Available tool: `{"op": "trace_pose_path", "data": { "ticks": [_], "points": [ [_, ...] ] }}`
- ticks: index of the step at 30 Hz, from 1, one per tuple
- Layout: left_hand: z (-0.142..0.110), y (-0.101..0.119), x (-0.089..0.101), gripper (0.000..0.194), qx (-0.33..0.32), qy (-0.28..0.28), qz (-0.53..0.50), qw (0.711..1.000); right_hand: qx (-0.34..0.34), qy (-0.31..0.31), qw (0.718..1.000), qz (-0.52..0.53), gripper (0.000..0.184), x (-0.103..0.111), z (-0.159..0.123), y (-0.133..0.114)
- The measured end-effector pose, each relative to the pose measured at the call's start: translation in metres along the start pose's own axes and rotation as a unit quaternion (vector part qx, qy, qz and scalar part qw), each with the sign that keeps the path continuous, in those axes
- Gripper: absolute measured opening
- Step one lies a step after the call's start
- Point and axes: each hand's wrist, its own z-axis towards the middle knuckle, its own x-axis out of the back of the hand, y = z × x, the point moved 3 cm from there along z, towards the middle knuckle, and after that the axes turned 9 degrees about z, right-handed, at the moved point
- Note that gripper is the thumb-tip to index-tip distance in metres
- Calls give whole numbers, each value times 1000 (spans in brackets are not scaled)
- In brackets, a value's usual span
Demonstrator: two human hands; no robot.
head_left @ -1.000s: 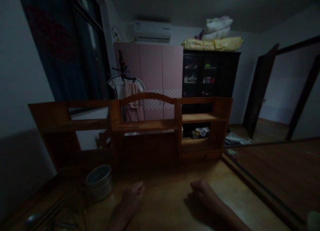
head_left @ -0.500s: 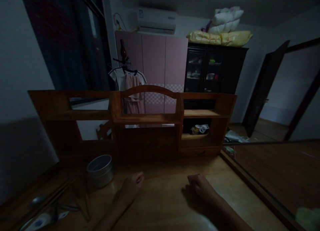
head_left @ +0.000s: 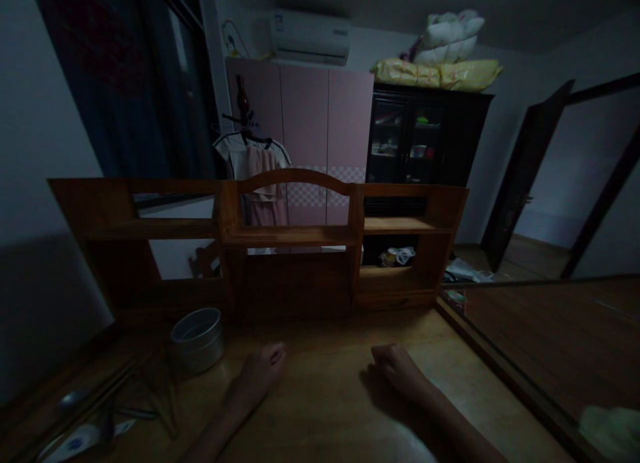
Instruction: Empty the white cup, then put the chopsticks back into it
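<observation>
My left hand [head_left: 263, 369] rests on the wooden desk top [head_left: 320, 409] as a loose fist, its fingers curled in, with nothing showing in it. To its left stands a round grey metal tin [head_left: 199, 356], upright and apart from the hand. My right hand [head_left: 395, 365] is also closed in a fist, on the right half of the desk, casting a shadow beside it. No object shows in or touching that hand. At the lower left lie long thin sticks [head_left: 95, 396], a spoon [head_left: 73, 399] and a white piece with a blue mark [head_left: 75, 443].
A wooden shelf unit [head_left: 290, 236] runs along the back of the desk. Behind it are a pink wardrobe [head_left: 305, 116] and a dark cabinet [head_left: 463, 129]. A raised edge [head_left: 500, 363] borders the desk on the right, with a pale soft thing [head_left: 610, 429] beyond it. The room is dim.
The whole view has shifted slightly, so things sit a little further left and up. Both fists keep their places on the desk.
</observation>
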Motion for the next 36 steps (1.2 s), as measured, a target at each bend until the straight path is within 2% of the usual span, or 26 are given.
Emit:
{"op": "trace_pose_path", "data": {
  "ticks": [36],
  "points": [
    [-4, 5, -1, 24, -22, -22, 8, 999, 1, -16, 1000, -1, 16, -1, -1, -3]
  ]
}}
